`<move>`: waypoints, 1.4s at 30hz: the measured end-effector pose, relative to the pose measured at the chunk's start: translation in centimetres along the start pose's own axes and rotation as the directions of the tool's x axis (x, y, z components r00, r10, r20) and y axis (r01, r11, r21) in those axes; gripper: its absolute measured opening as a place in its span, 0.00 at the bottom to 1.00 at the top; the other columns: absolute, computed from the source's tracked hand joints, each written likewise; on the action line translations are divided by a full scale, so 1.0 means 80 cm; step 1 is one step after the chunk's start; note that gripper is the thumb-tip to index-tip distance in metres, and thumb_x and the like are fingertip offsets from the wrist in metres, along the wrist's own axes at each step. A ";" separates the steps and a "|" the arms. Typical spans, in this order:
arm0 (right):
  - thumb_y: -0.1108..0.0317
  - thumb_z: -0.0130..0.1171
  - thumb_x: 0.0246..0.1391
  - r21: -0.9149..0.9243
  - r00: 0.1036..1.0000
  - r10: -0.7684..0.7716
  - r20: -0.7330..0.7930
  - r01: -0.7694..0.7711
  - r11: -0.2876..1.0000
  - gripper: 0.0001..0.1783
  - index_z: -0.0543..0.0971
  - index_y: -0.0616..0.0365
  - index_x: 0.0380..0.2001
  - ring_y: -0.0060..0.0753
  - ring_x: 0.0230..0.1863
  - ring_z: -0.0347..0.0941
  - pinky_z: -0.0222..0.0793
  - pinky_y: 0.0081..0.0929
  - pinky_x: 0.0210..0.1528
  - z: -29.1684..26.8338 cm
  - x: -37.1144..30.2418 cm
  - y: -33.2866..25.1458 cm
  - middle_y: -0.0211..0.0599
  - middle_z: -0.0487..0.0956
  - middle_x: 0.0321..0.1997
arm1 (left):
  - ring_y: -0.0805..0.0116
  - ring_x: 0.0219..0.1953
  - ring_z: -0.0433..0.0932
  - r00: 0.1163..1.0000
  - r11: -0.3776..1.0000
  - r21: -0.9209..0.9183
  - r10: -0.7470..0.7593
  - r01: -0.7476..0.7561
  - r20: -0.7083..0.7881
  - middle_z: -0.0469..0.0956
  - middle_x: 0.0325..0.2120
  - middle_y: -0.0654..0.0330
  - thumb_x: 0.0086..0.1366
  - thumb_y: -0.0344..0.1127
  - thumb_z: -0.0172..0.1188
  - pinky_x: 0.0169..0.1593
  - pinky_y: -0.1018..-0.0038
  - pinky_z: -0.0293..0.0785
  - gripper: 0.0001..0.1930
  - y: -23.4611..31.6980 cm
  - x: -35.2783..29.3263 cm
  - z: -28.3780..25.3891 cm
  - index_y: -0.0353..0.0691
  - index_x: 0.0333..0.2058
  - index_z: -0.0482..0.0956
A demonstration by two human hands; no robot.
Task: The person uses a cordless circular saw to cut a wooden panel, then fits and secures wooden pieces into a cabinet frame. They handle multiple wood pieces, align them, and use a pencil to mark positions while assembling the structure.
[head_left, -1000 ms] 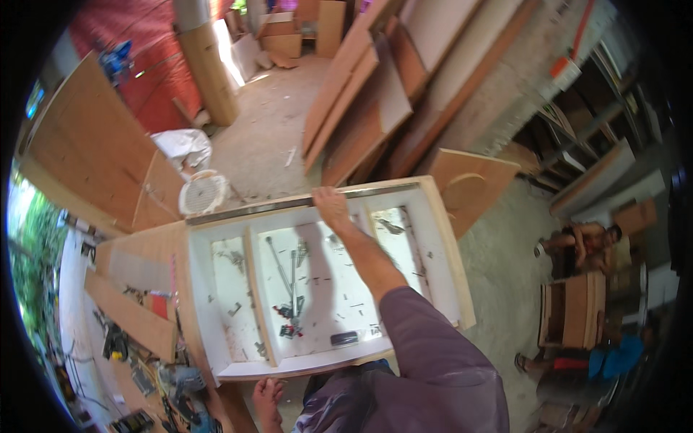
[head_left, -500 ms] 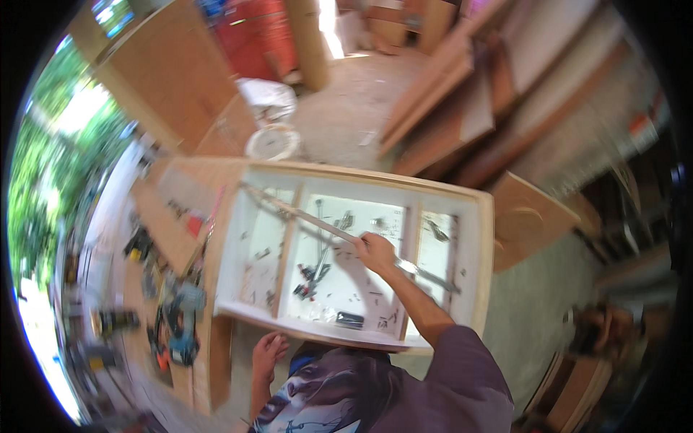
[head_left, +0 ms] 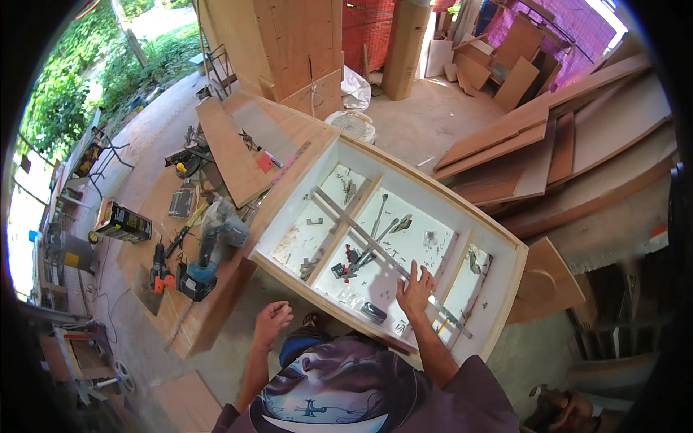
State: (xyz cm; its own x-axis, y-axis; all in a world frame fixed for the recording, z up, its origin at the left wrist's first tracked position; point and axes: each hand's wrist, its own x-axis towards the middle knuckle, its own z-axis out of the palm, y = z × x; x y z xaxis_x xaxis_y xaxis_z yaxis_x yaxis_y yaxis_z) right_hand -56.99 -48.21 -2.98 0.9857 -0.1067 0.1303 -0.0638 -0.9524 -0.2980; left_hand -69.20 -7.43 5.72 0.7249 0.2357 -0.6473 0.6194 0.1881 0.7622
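Note:
A long flat metal bar lies slantwise across a shallow wooden cabinet frame with white compartments. My right hand is over the bar's right half, fingers apart and not wrapped round it; I cannot tell whether they touch it. Below the frame's near left edge hangs my left hand, its fingers curled together; anything small inside them is hidden. Inside the middle compartment are red-and-black clamps, a wrench-like metal tool, a dark oblong case and several small loose bits.
On the wooden bench at left lie a teal circular saw, an orange-and-black drill, a rectangular can and a loose board. Large wooden panels lean at the right. A round white lid sits beyond the frame.
My right hand has gone from gripping the metal bar to fingers apart, and the bar now rests across the frame. The view has turned, bringing more of the left bench in.

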 end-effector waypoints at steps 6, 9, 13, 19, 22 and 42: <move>0.53 0.66 0.62 0.177 0.984 -0.046 0.175 0.015 0.984 0.35 0.73 0.54 0.68 0.57 0.66 0.67 0.61 0.61 0.66 0.018 -0.072 -0.127 0.50 0.74 0.63 | 0.71 0.44 0.84 0.996 0.997 0.049 0.060 -0.063 0.065 0.84 0.45 0.57 0.74 0.40 0.66 0.46 0.76 0.79 0.22 0.000 0.006 -0.068 0.35 0.61 0.77; 0.51 0.63 0.64 0.187 0.961 -0.101 0.258 0.052 0.981 0.35 0.71 0.53 0.70 0.60 0.69 0.65 0.59 0.64 0.68 0.014 -0.126 -0.181 0.51 0.72 0.68 | 0.71 0.46 0.83 0.988 0.988 0.078 0.125 -0.133 0.094 0.83 0.45 0.58 0.74 0.37 0.65 0.48 0.76 0.78 0.21 0.016 -0.006 -0.109 0.34 0.61 0.77; 0.53 0.63 0.63 0.016 0.980 -0.037 0.195 0.034 0.999 0.42 0.62 0.49 0.77 0.66 0.76 0.58 0.51 0.68 0.75 -0.002 -0.188 -0.222 0.60 0.65 0.75 | 0.68 0.54 0.79 0.836 0.846 0.101 0.488 -0.524 0.249 0.81 0.51 0.58 0.74 0.29 0.62 0.59 0.72 0.74 0.18 0.076 -0.017 -0.138 0.34 0.60 0.77; 0.60 0.68 0.59 0.135 0.986 0.168 -0.013 -0.165 0.977 0.44 0.63 0.53 0.76 0.64 0.77 0.57 0.54 0.59 0.77 -0.026 -0.243 -0.220 0.60 0.63 0.76 | 0.47 0.60 0.77 0.519 0.145 0.868 0.843 -0.475 0.143 0.79 0.58 0.46 0.74 0.39 0.64 0.66 0.59 0.71 0.29 0.195 0.049 -0.175 0.36 0.69 0.70; 0.63 0.67 0.59 0.227 0.969 0.243 -0.050 -0.226 0.947 0.39 0.66 0.58 0.71 0.64 0.74 0.61 0.60 0.54 0.75 -0.036 -0.274 -0.208 0.59 0.65 0.73 | 0.41 0.64 0.75 0.655 -0.017 0.994 0.751 -0.106 0.083 0.76 0.62 0.42 0.73 0.49 0.64 0.67 0.54 0.69 0.37 0.211 0.117 -0.198 0.37 0.73 0.64; 0.50 0.65 0.60 0.255 0.605 0.430 0.671 -0.732 0.632 0.29 0.82 0.57 0.58 0.60 0.56 0.82 0.78 0.50 0.60 0.028 -0.604 -0.022 0.53 0.86 0.52 | 0.38 0.73 0.64 0.647 0.135 0.967 0.761 -0.215 0.038 0.64 0.72 0.36 0.73 0.48 0.63 0.74 0.54 0.62 0.42 0.195 0.157 -0.197 0.25 0.74 0.57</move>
State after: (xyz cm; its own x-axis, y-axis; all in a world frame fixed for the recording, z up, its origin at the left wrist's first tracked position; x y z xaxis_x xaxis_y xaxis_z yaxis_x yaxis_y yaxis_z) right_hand -104.14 -40.76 -10.84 0.6731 -0.2822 -0.6836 -0.7220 -0.4511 -0.5246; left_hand -55.19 13.50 9.68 0.9521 0.2598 0.1610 0.2193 -0.9476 0.2323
